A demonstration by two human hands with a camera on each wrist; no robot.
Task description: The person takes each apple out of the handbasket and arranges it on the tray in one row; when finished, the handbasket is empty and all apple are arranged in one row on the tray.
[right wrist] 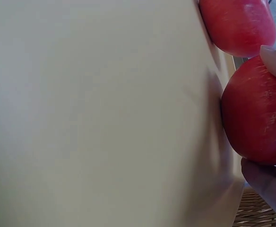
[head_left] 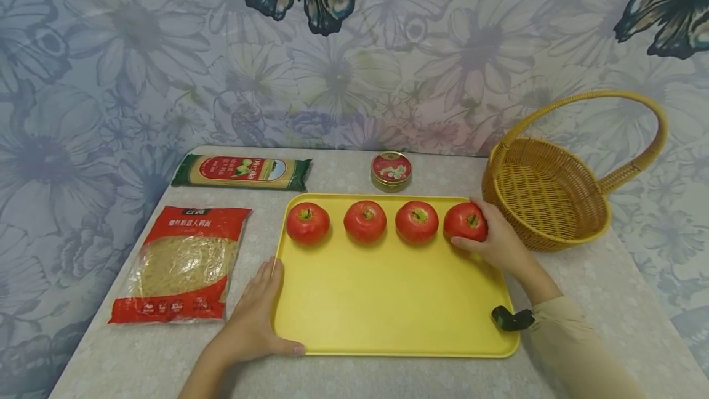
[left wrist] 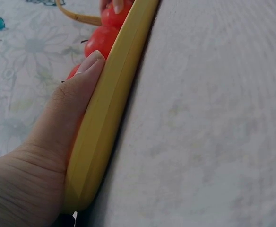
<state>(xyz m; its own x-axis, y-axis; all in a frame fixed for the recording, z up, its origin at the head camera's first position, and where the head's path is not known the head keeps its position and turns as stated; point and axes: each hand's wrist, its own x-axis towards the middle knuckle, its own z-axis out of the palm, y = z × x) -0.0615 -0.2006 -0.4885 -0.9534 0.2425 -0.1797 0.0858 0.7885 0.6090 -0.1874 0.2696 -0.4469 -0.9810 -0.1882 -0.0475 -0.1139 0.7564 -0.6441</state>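
Note:
A yellow tray (head_left: 382, 306) lies on the table with several red apples in a row along its far side. My right hand (head_left: 501, 244) grips the rightmost apple (head_left: 464, 220), thumb on the near side and fingers round the far right side. In the right wrist view that apple (right wrist: 256, 113) sits between thumb and fingertips, beside another apple (right wrist: 239, 26). My left hand (head_left: 249, 319) rests against the tray's front left corner, its fingers straight along the left rim. Its thumb lies along the front rim, as the left wrist view shows at the tray edge (left wrist: 105, 113).
A wicker basket (head_left: 545, 196) with a tall handle stands right of the tray. Behind the tray is a round red-lidded tin (head_left: 391, 171). A long pasta packet (head_left: 244, 172) lies back left, and a red pasta bag (head_left: 183, 263) lies left of the tray. A patterned wall covering rises behind.

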